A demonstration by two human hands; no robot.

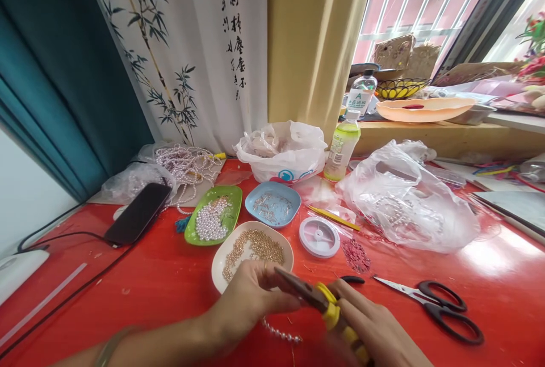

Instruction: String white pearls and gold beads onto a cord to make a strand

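My right hand (374,321) is closed around a pair of pliers (304,289) with dark jaws and yellow handles. The jaws point left, up to the fingertips of my left hand (251,296). That hand is pinched closed; a short strand of pearly beads (281,330) trails out from beneath it over the red table. What sits right at the plier tips is too small to make out. Just behind my left hand stands a white dish (217,259) of gold beads, partly covered by the fingers.
A green dish (234,199) holds pearl beads, a blue dish (251,188) metal pins. Near them lie a clear round case (319,236), yellow tweezers (334,218) and pink bits (355,254). Scissors (430,299) lie right, a phone (138,214) left. Plastic bags (409,202) and a bottle (343,148) stand behind.
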